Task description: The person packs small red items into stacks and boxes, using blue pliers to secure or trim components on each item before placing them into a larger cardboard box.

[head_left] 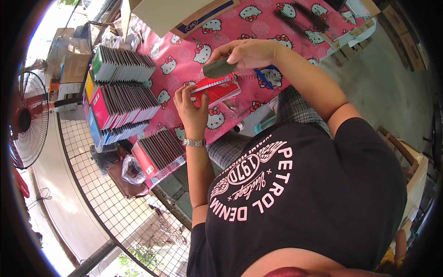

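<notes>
A red notebook (220, 90) with a pale, punched-looking edge lies on the pink cartoon-print cloth in front of me. My left hand (193, 110) grips its left end, with the thumb on the red cover and the fingers at the pale edge. Above the notebook, my right hand (247, 54) is closed on a dark green, flat, rounded piece (218, 69), whose kind I cannot make out. Thin dark coil wire (245, 76) shows at the notebook's right end. A blue-rimmed item (269, 76) sits just right of it, partly behind my right forearm.
Tall stacks of spiral-bound notebooks (123, 104) line the table's left side, with more red ones (158, 152) nearer. A cardboard box (180, 18) stands at the back. Dark coil bundles (302, 18) lie far right. Left of the table are a fan (26, 119) and a wire grid (92, 171).
</notes>
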Motion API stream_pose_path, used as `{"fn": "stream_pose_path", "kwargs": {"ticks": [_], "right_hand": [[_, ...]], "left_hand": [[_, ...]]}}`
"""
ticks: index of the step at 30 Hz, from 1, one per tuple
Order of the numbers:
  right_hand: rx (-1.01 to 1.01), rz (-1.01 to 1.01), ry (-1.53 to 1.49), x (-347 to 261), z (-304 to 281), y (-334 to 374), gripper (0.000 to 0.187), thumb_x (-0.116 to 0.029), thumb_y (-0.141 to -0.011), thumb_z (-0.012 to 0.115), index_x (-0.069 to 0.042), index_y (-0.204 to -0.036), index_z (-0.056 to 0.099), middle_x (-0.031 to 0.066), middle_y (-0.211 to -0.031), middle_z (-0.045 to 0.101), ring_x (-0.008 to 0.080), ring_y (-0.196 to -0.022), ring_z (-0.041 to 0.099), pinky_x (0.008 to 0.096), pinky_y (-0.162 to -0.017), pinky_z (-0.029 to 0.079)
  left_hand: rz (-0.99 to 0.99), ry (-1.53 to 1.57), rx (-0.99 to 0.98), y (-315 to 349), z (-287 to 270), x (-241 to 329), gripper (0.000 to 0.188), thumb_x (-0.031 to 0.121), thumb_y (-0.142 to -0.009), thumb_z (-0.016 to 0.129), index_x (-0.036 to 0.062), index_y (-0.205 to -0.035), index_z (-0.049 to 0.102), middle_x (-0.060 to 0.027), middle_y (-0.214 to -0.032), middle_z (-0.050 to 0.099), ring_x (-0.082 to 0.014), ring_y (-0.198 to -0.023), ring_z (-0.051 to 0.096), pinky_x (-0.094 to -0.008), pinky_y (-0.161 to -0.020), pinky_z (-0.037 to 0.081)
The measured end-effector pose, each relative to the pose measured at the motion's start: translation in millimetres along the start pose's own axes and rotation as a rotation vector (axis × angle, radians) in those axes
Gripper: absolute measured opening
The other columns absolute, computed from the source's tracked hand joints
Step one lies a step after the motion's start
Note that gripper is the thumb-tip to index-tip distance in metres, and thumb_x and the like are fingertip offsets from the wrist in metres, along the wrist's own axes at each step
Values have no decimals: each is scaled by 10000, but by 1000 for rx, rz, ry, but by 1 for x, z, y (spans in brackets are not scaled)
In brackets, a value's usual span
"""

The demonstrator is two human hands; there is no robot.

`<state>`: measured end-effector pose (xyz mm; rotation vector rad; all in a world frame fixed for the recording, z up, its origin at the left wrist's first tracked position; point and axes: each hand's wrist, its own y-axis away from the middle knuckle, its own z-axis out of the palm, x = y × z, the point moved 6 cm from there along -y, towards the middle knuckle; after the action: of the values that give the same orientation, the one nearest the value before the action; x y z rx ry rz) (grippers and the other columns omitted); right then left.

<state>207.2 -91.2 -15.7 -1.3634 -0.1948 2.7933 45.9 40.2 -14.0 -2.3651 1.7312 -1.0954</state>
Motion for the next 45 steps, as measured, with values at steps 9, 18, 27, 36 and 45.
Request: {"fn": "stream_pose_path", "kwargs": {"ticks": [9, 18, 27, 36, 45], "right_hand": [[10, 129, 377, 3, 4, -24, 548, -201, -816, 661, 22, -1308, 569, 119, -1256, 628, 176, -1190, 573, 327, -1072, 414], [-4, 75, 382, 5, 1, -41, 499, -206, -815, 658, 9, -1264, 607, 101, -1247, 629, 183, -1178, 572, 318, -1049, 415], [-105, 3, -22, 6, 16, -50, 589, -242, -813, 659, 53, -1309, 540, 140, -1308, 600, 205, -1215, 579, 351, -1112, 400], [59, 120, 582, 12, 0, -56, 492, -192, -807, 655, 15, -1250, 603, 108, -1217, 632, 188, -1162, 591, 324, -1058, 425], [600, 229, 1462, 5, -84, -36, 410, -286, -778, 712, -115, -1150, 686, 112, -1157, 657, 272, -1102, 612, 389, -1004, 433]], "left_hand": [[1, -5, -45, 0, -3, -4, 289, 116, -812, 744, 32, -1061, 623, -123, -1056, 608, -304, -1006, 576, -401, -877, 461], [-127, 169, -124, -6, 0, -14, 299, 88, -819, 745, 24, -1075, 604, -93, -1029, 610, -205, -852, 596, -316, -710, 497], [-201, 429, -86, 3, 10, -37, 351, 63, -847, 734, -2, -1136, 546, -95, -990, 637, -139, -742, 621, -274, -628, 499], [-181, 451, -88, -2, 11, -34, 357, 80, -849, 735, -6, -1132, 534, -89, -972, 638, -130, -739, 614, -272, -625, 496], [-287, 517, -145, 0, 9, -36, 256, -16, -923, 630, 9, -1153, 520, -56, -1017, 600, -107, -887, 605, -234, -764, 506]]}}
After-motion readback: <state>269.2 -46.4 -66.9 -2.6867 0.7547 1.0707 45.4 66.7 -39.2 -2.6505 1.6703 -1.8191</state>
